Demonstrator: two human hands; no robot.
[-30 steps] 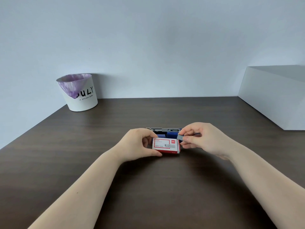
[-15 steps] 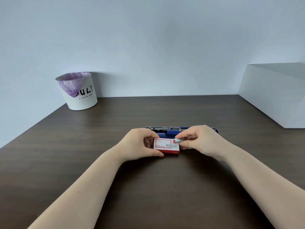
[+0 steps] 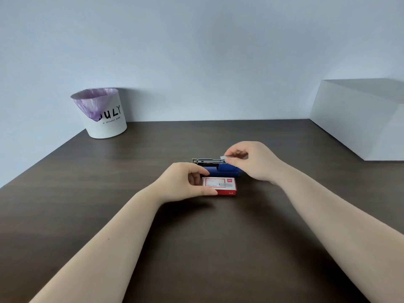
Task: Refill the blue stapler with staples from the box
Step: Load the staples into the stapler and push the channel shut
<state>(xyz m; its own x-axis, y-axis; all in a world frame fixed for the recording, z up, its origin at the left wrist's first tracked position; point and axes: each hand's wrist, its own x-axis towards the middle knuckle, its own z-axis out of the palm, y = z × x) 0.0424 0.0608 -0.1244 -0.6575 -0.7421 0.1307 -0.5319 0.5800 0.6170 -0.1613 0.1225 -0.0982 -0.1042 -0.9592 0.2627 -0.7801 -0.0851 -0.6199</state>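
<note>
Head view. A dark brown wood-grain table (image 3: 196,248) fills the lower half of the frame and is bounded at the back by a plain pale blue-grey wall (image 3: 196,51). At the far left corner a white waste bin (image 3: 105,121) is placed, lined with a purple bag (image 3: 94,103) and lettered in black. At the far right a large white block (image 3: 360,119) rests on the table surface.

The blue stapler (image 3: 220,170) lies near the middle of the table, opened out. Its long axis runs left to right, roughly parallel to the back wall. The metal staple channel (image 3: 205,160) is exposed on the far side and extends toward the left; the right end is hidden behind the right hand.

The red and white staple box (image 3: 219,185) lies flat just in front of the stapler, its long axis also left to right, printed face up.

The left hand (image 3: 185,182) is closed on the left end of the box, thumb at the near edge and fingers at the far edge. The right hand (image 3: 247,159) is held above the right part of the stapler, with a small grey strip of staples (image 3: 223,158) pinched between thumb and fingertips over the channel. Contact between strip and channel cannot be determined.
</note>
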